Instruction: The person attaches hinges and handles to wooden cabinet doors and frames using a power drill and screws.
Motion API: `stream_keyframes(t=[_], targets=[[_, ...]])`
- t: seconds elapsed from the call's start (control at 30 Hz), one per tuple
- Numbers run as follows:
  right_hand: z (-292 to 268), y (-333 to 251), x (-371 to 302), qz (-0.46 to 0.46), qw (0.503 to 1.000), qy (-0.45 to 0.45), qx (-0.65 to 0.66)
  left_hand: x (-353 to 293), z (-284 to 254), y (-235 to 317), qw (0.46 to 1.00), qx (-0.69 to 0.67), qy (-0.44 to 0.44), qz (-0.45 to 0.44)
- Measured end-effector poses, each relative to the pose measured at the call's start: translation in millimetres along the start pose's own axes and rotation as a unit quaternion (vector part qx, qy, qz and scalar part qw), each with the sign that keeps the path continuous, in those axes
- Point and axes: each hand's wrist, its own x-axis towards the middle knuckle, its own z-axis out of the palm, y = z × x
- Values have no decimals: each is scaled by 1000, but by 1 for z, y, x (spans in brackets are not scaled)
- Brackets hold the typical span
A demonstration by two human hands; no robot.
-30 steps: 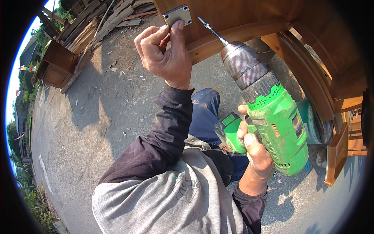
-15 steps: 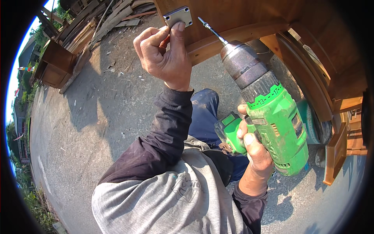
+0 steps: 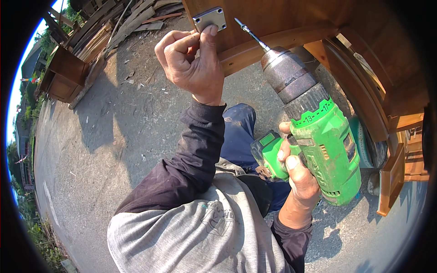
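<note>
My left hand (image 3: 193, 66) pinches a small silver metal plate (image 3: 210, 19) with holes at its corners. The plate lies against the brown varnished wooden panel (image 3: 287, 18) at the top of the view. Wrapped round the handle of a green cordless drill (image 3: 325, 152) is my right hand (image 3: 298, 175), its fingers near the trigger. From the drill's chuck a thin driver bit (image 3: 251, 33) points up and left, its tip just right of the plate and apart from it. Whether a screw sits on the tip is too small to tell.
More wooden furniture parts (image 3: 396, 182) stand at the right, beside a teal round container (image 3: 362, 141). A brown wooden cabinet (image 3: 68, 75) and a pile of planks (image 3: 98, 32) are at the far left. Grey paved ground (image 3: 100, 150) lies below.
The drill and its bit have shifted slightly right and down in the view. The plate and panel appear a touch farther right. Both hands keep their grips.
</note>
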Motion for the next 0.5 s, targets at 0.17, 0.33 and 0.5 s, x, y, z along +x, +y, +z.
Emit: stream_keyframes(t=[0.17,0.33,0.5], targets=[[-1,-1,0,0,1000,3,-2,1,5,6,999,-34,9,0],[-1,0,0,-2,1000,4,-2,-1,4,2,999,-27,-7,25],[-2,0,1,-4,1000,3,-1,-1,4,2,999,-33,-11,24]])
